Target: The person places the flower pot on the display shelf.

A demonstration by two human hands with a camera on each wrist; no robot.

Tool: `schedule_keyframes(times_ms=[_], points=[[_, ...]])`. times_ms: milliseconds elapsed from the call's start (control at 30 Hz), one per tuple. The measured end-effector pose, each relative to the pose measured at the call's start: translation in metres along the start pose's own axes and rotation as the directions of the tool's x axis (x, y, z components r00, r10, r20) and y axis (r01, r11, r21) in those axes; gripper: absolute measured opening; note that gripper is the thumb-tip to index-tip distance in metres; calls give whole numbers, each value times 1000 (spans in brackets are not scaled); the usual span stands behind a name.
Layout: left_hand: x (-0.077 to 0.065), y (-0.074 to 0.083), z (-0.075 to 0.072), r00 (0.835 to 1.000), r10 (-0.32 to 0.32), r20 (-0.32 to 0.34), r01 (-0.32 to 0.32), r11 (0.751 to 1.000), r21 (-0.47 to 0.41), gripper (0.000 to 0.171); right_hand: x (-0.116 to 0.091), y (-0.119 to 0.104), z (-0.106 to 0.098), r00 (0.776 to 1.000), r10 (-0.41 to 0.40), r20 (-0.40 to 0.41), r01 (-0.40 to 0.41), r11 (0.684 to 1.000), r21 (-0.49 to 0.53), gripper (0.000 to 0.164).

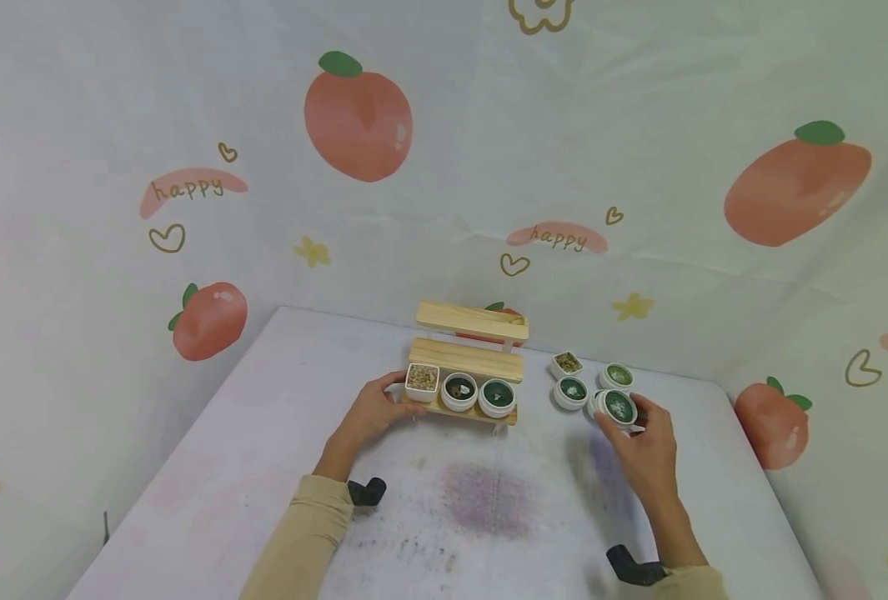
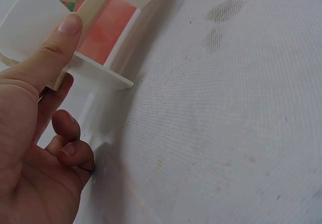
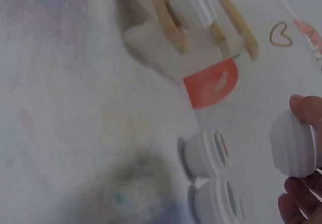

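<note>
A three-tier wooden shelf (image 1: pixel 466 358) with white end supports stands toward the back of the table. My left hand (image 1: pixel 374 410) pinches the left end of its lowest board, thumb on top in the left wrist view. On that board sit a square white pot (image 1: pixel 422 378) with tan grainy contents and two round white pots with dark green tops, the middle one (image 1: pixel 459 392) and the right one (image 1: pixel 497 398). To the right, my right hand (image 1: pixel 649 446) grips a small round white pot (image 3: pixel 289 146) with a green top, raised above the table.
Beside the held pot are more small pots: a square one (image 1: pixel 566 364), a round one (image 1: pixel 570 392) and another round one (image 1: pixel 617 376), plus one partly hidden. A fruit-printed cloth wall (image 1: pixel 428 233) rises behind the table. Purple stains (image 1: pixel 491 500) mark the tabletop.
</note>
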State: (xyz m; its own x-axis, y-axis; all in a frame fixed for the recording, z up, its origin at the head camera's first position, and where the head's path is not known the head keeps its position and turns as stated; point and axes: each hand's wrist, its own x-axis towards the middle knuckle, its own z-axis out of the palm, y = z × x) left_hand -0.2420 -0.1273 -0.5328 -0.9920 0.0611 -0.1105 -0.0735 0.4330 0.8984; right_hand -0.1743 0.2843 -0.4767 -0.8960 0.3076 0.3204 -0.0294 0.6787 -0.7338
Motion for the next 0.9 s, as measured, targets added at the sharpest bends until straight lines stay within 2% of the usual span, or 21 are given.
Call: schedule_keyframes(times_ms=[333,567,800,900], points=[[0,2,-1,1000,13,4,-13,1000,4,79,3,-40,21,995,-92,42,86,990,115,70],[0,1,-1,1000,14,10,-14,1000,0,78,2,-61,44,994,-77,76,59,975,216,69],[-1,1,-2,1000,7,10,-7,1000,-4,79,-1,-75,68,981,-181,67,155,946,285,67],[-1,1,-2,1000,6,14,-6,1000,-3,80,-3,-80,77,979,-193,73,164,942,294,67]])
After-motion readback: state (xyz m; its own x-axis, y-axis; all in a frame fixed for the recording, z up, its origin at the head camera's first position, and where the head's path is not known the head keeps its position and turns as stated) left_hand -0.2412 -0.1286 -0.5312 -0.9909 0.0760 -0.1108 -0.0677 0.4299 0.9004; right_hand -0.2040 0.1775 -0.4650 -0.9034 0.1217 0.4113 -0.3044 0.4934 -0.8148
